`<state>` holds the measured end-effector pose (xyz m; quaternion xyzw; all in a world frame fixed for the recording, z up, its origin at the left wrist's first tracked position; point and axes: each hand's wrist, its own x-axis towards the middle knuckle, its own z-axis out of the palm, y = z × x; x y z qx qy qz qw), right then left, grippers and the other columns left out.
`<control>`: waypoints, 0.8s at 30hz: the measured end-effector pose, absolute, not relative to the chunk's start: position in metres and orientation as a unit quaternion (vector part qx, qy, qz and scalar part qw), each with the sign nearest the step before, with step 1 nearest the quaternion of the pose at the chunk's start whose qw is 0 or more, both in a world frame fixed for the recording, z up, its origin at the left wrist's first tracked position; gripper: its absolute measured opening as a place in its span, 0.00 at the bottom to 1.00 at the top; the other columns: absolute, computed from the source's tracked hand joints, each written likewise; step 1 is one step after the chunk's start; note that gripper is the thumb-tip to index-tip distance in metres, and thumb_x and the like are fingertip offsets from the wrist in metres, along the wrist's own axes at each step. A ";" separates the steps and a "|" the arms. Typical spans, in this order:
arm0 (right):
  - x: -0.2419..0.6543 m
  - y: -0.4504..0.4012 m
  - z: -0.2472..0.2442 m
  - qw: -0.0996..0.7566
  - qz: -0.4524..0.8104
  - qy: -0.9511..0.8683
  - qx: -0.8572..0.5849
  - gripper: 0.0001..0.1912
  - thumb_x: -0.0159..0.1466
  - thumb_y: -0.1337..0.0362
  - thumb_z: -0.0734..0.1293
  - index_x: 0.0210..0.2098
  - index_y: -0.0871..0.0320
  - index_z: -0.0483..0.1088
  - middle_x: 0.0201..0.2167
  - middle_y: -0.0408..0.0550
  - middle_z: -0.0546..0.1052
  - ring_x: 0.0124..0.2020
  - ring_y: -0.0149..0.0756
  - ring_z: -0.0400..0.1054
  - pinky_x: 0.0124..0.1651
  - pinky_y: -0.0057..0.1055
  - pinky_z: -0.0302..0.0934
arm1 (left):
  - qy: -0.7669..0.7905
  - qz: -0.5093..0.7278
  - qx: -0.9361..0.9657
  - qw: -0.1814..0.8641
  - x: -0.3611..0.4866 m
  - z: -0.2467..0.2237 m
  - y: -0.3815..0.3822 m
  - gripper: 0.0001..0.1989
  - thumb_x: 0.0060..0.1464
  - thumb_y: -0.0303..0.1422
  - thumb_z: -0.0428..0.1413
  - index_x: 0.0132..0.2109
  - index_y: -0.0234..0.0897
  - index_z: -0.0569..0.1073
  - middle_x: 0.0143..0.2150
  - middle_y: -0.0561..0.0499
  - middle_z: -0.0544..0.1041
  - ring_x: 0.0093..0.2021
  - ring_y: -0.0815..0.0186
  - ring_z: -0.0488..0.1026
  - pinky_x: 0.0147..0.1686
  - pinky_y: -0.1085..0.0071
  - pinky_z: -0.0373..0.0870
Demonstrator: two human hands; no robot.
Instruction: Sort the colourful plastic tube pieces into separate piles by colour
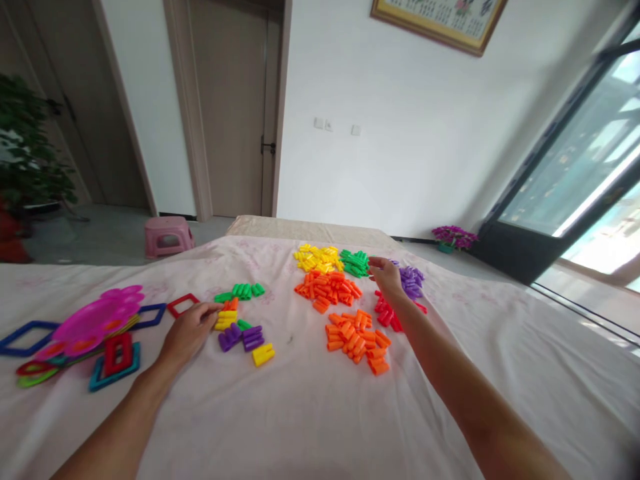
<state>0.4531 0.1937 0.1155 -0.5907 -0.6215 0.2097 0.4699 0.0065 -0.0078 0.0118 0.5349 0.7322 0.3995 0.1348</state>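
"How were the fingers placed?"

"Those of the left hand were bunched together at the small orange pieces, left of the frame's centre. I couldn't tell whether they pinched one."

"And the right hand?"

"Its fingers were slightly parted, beside the heap of green tubes, just right of centre."

"What lay near the left hand?"

"Smooth, ridged plastic pieces: a green row above, yellow pieces below the orange ones, then purple pieces and a yellow block nearest the lower edge."

"Around the right?"

"A glossy yellow heap left of the green, an orange heap under it, a looser orange pile lower down, red pieces beneath the wrist, and a purple heap to the right."

"Farther out?"

"At the left of the frame, a shiny magenta shape with a scalloped edge, near hollow-centred blue, red and teal frames."

"On what?"

"A bench under soft, wrinkled, pale pink cloth."
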 end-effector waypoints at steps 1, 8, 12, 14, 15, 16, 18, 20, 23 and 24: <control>0.433 0.181 0.111 0.458 0.238 -0.650 -0.558 0.19 0.57 0.69 0.64 0.48 0.63 0.75 0.42 0.53 0.80 0.31 0.32 0.74 0.33 0.27 0.68 | 0.726 0.404 0.539 0.137 0.007 0.013 -0.008 0.20 0.53 0.41 0.51 0.48 0.40 0.79 0.48 0.49 0.82 0.47 0.59 0.78 0.47 0.69 0.73; 0.314 0.056 0.078 0.237 0.338 -0.825 -0.386 0.13 0.62 0.63 0.67 0.45 0.55 0.78 0.38 0.46 0.81 0.34 0.34 0.74 0.40 0.29 0.67 | 0.723 0.408 0.541 0.134 0.010 0.013 -0.010 0.19 0.54 0.38 0.51 0.49 0.38 0.79 0.49 0.47 0.81 0.47 0.60 0.77 0.49 0.68 0.72; 0.277 0.030 0.071 0.198 0.269 -0.866 -0.371 0.16 0.64 0.61 0.67 0.51 0.54 0.77 0.45 0.49 0.79 0.41 0.35 0.73 0.44 0.28 0.64 | 0.713 0.415 0.550 0.133 0.009 0.013 -0.011 0.19 0.55 0.38 0.51 0.49 0.39 0.79 0.51 0.47 0.80 0.49 0.61 0.77 0.48 0.68 0.71; 0.264 0.031 0.070 0.175 0.255 -0.876 -0.370 0.16 0.64 0.60 0.69 0.51 0.53 0.77 0.46 0.48 0.78 0.42 0.35 0.72 0.44 0.28 0.62 | 0.710 0.417 0.552 0.133 0.008 0.013 -0.011 0.19 0.55 0.38 0.50 0.49 0.38 0.79 0.51 0.46 0.80 0.49 0.60 0.76 0.49 0.68 0.71; 0.260 0.033 0.069 0.164 0.248 -0.881 -0.368 0.15 0.63 0.61 0.69 0.49 0.52 0.77 0.45 0.48 0.78 0.42 0.35 0.72 0.44 0.27 0.62 | 0.710 0.418 0.552 0.133 0.008 0.013 -0.010 0.19 0.55 0.38 0.50 0.49 0.38 0.79 0.51 0.46 0.80 0.49 0.60 0.76 0.49 0.68 0.71; 0.256 0.035 0.068 0.158 0.241 -0.885 -0.366 0.13 0.63 0.61 0.69 0.48 0.51 0.78 0.44 0.47 0.78 0.42 0.35 0.72 0.44 0.27 0.61 | 0.710 0.418 0.551 0.133 0.008 0.013 -0.010 0.19 0.55 0.38 0.50 0.49 0.38 0.79 0.50 0.47 0.80 0.49 0.60 0.76 0.48 0.68 0.71; 0.253 0.038 0.064 0.159 0.236 -0.887 -0.365 0.11 0.63 0.63 0.70 0.44 0.52 0.79 0.41 0.45 0.79 0.41 0.34 0.71 0.42 0.27 0.60 | 0.710 0.419 0.550 0.133 0.009 0.014 -0.010 0.19 0.55 0.38 0.50 0.48 0.38 0.79 0.50 0.47 0.80 0.48 0.61 0.77 0.48 0.68 0.71; 0.255 0.040 0.060 0.180 0.244 -0.881 -0.362 0.08 0.62 0.63 0.70 0.41 0.53 0.79 0.39 0.45 0.79 0.39 0.34 0.71 0.40 0.26 0.60 | 0.710 0.420 0.549 0.133 0.010 0.015 -0.010 0.19 0.55 0.38 0.50 0.48 0.38 0.79 0.49 0.47 0.81 0.47 0.61 0.77 0.47 0.68 0.72; 0.269 0.047 0.059 0.249 0.284 -0.851 -0.364 0.07 0.62 0.62 0.70 0.39 0.55 0.78 0.36 0.44 0.79 0.35 0.32 0.71 0.38 0.26 0.60 | 0.712 0.420 0.547 0.135 0.011 0.015 -0.011 0.19 0.54 0.39 0.50 0.47 0.38 0.79 0.48 0.47 0.81 0.46 0.60 0.78 0.46 0.68 0.72; 0.278 0.051 0.060 0.277 0.299 -0.835 -0.370 0.07 0.62 0.61 0.69 0.39 0.55 0.78 0.34 0.44 0.79 0.34 0.32 0.71 0.38 0.26 0.60 | 0.713 0.418 0.546 0.139 0.011 0.015 -0.012 0.19 0.55 0.39 0.50 0.48 0.38 0.79 0.48 0.47 0.81 0.46 0.60 0.78 0.46 0.68 0.72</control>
